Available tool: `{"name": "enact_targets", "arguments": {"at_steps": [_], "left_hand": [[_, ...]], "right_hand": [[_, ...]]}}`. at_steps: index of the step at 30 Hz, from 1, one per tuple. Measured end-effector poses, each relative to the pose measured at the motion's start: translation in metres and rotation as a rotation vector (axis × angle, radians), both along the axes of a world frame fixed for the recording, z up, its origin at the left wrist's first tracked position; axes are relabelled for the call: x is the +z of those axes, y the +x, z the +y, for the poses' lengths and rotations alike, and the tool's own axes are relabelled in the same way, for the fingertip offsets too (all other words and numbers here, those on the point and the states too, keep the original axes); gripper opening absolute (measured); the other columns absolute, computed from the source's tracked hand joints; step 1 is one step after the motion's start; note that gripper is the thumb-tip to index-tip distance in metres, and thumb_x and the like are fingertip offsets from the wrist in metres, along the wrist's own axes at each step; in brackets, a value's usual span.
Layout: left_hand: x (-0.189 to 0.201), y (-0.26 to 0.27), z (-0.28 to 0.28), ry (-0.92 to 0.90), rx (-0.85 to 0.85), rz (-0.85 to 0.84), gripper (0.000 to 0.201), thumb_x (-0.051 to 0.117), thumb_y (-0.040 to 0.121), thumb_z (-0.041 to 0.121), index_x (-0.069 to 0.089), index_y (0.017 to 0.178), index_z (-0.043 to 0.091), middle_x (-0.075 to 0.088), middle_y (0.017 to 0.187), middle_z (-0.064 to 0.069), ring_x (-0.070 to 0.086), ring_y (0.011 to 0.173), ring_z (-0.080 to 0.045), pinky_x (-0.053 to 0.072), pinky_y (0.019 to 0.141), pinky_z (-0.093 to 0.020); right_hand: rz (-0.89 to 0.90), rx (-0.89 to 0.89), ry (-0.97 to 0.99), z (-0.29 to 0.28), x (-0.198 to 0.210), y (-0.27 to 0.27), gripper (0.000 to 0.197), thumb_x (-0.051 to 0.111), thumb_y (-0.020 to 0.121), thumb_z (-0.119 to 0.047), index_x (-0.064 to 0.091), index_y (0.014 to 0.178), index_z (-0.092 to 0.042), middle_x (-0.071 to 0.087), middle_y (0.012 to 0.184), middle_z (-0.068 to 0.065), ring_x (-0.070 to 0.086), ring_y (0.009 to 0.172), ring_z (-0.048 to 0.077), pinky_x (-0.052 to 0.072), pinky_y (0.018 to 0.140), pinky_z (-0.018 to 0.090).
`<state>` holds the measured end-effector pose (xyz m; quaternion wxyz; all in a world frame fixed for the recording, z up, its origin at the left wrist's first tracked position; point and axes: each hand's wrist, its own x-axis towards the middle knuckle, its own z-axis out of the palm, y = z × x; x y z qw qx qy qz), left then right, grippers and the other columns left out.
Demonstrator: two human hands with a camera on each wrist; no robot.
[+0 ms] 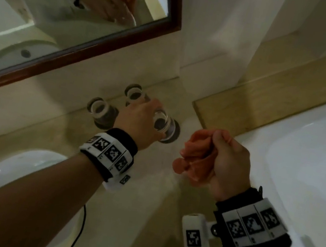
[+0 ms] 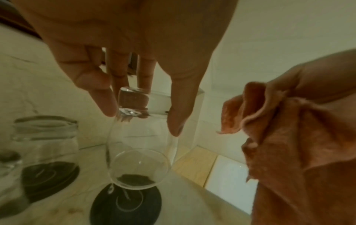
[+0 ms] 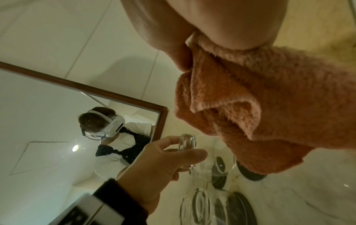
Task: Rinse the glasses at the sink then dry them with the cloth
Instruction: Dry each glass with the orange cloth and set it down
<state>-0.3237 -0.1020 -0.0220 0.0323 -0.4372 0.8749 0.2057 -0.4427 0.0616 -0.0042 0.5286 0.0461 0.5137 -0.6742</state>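
Step in hand: it looks like the drying part. The left hand (image 1: 137, 116) holds a clear round-bodied drinking glass (image 2: 138, 144) by its thick base, bottom up, mouth pointing down, just above a dark round coaster (image 2: 126, 204) on the pale marble surface (image 1: 27, 121).
Left hand: thumb and fingers pinch the base of the glass from both sides.
Right hand: the right hand (image 1: 229, 163) is closed in a fist around a bunched orange terry cloth (image 1: 195, 157), held in the air near the glass but not touching it.
Where the glass is: away from the white sink basin (image 1: 19, 165), which lies nearer to the person on the left.
Next move, as I judge: either turn the glass upright and set it on the coaster, or bring the cloth to it; I cannot tell if it is already dry.
Count of glasses: three, one held and two clear jar-shaped glasses (image 1: 100, 110) (image 1: 133, 93) standing on the surface.
Count of coasters: three that I can make out.
Count of cloths: one.
Also there: a brown-framed wall mirror (image 1: 119, 35) and a white bathtub (image 1: 305, 148) to the right.
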Motion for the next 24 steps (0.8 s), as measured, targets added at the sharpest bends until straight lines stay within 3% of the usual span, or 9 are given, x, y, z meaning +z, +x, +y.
{"name": "enact_targets", "arguments": {"at_steps": [3,10,12,15,19,24], "left_hand": [[-0.018,-0.013,-0.003,-0.017,-0.001,-0.098,0.049,0.079,0.072,0.046,0.057,0.111,0.028,0.063,0.108,-0.002,0.062,0.096,-0.029,0.056,0.082,-0.043],[-0.041,-0.031,-0.009,0.021,0.012,-0.221,0.058,0.078,0.075,0.048,0.052,0.122,0.028,0.064,0.114,-0.006,0.063,0.099,-0.034,0.057,0.085,-0.047],[-0.045,-0.033,-0.011,0.026,0.02,-0.227,0.058,0.079,0.074,0.049,0.052,0.122,0.029,0.064,0.114,-0.006,0.064,0.098,-0.034,0.058,0.083,-0.047],[-0.05,-0.034,-0.013,0.032,0.027,-0.218,0.06,0.081,0.072,0.048,0.053,0.121,0.028,0.066,0.113,-0.006,0.065,0.096,-0.033,0.059,0.082,-0.046],[-0.055,-0.034,-0.014,0.013,0.007,-0.22,0.06,0.081,0.073,0.048,0.052,0.121,0.028,0.063,0.114,-0.006,0.064,0.097,-0.033,0.054,0.077,-0.039],[-0.056,-0.034,-0.012,0.0,-0.005,-0.232,0.059,0.08,0.074,0.045,0.05,0.121,0.027,0.059,0.116,-0.005,0.062,0.098,-0.033,0.053,0.077,-0.04]], "right_hand": [[0.015,-0.025,0.026,0.004,-0.012,-0.003,0.042,0.038,0.107,-0.026,0.053,0.106,0.014,0.053,0.088,0.033,0.045,0.079,0.045,0.035,0.065,0.055],[0.006,-0.043,0.019,0.004,-0.025,-0.014,0.041,0.039,0.108,-0.026,0.057,0.103,0.011,0.059,0.076,0.028,0.054,0.076,0.043,0.036,0.065,0.058],[0.032,-0.035,-0.004,-0.002,-0.025,-0.018,0.04,0.039,0.108,-0.025,0.061,0.105,0.008,0.064,0.069,0.021,0.052,0.077,0.046,0.043,0.061,0.069],[0.103,-0.036,-0.036,-0.012,-0.023,-0.024,0.037,0.04,0.107,-0.023,0.063,0.104,0.006,0.066,0.068,0.016,0.057,0.076,0.046,0.04,0.063,0.084],[0.201,-0.006,-0.033,-0.023,-0.017,-0.031,0.039,0.04,0.107,-0.023,0.062,0.108,0.01,0.07,0.081,0.03,0.058,0.072,0.065,0.047,0.061,0.077],[0.207,-0.005,-0.074,-0.027,-0.021,-0.035,0.041,0.04,0.106,-0.024,0.06,0.111,0.011,0.067,0.085,0.034,0.063,0.069,0.057,0.054,0.057,0.059]]}}
